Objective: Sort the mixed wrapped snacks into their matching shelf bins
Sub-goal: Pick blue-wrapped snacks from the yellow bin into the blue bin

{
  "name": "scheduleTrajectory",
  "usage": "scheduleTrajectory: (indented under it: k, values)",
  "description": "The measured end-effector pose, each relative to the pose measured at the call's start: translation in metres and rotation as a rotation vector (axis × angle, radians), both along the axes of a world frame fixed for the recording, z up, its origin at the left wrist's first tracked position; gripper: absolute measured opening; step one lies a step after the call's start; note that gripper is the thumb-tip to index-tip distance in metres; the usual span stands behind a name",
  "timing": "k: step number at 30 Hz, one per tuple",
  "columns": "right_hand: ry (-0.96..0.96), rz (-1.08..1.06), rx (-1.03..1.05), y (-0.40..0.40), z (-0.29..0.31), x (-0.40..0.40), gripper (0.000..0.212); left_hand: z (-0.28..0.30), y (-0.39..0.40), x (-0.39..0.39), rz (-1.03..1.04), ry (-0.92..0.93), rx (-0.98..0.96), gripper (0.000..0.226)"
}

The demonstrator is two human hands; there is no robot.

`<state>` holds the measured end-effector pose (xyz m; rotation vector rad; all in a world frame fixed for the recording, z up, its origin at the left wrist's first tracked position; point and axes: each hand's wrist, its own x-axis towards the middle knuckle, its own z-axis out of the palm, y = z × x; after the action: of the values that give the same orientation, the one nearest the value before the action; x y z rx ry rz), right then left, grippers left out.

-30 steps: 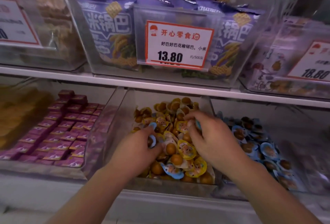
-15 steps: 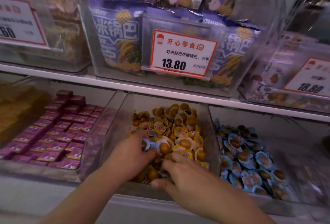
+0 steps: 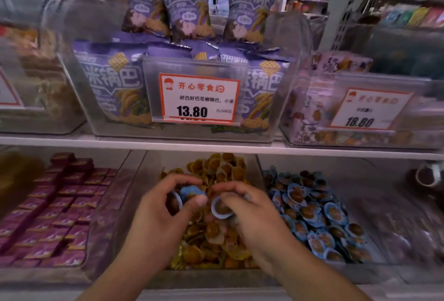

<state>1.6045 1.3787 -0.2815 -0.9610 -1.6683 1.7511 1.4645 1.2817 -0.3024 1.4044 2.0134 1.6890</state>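
We've got both hands over the yellow-wrapped snack bin point(image 3: 153, 204), lower centre of frame. Left hand point(image 3: 153, 221) pinches blue-wrapped snacks point(image 3: 186, 193) btwn thumb & fingers. Right hand point(image 3: 249, 214) grips another blue-rimmed snack cup point(image 3: 221, 208), fingers curled round it. Matching blue-wrapped bin point(image 3: 374, 236) sits just right; purple-wrapped packets point(image 3: 60, 207) lower left.

Lower shelf: boxed-snack bin point(image 3: 60, 216) left, middle cup bin point(image 3: 211, 233) centre, right cup bin point(image 3: 319, 219) right. Bagged-snack bin point(image 3: 182, 99) on upper shelf, above middle.
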Motion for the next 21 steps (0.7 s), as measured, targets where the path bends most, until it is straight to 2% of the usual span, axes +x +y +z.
scheduleTrajectory:
  k: [3,6,10,13,15,17,19,21]
  values:
    - [0.151,-0.089,-0.238,-0.001,0.004,0.000,0.025,0.006,-0.007,0.015,0.003,0.011,0.047,0.027]
    - [0.216,0.029,-0.429,-0.004,0.003,0.004,0.032,0.002,-0.005,0.023,0.005,0.015,0.097,0.024]
    - [0.275,0.223,-0.571,-0.012,0.005,0.007,0.050,0.001,0.004,0.031,-0.065,0.033,0.126,0.024]
    - [0.376,0.261,-0.689,-0.011,0.011,0.016,0.059,0.002,0.010,0.041,-0.075,0.077,0.086,0.030]
    - [0.461,0.275,-0.775,-0.011,0.015,0.021,0.055,0.001,0.014,0.049,-0.067,0.157,0.019,0.032]
    - [0.459,0.238,-0.751,-0.013,0.016,0.024,0.040,-0.003,0.019,0.057,-0.053,0.346,-0.085,0.046]
    - [0.395,0.171,-0.627,-0.010,0.011,0.027,0.027,-0.005,0.023,0.060,-0.050,0.527,-0.164,0.072]
    - [0.367,0.088,-0.498,-0.001,0.008,0.034,0.023,-0.004,0.024,0.060,-0.092,0.588,-0.220,0.084]
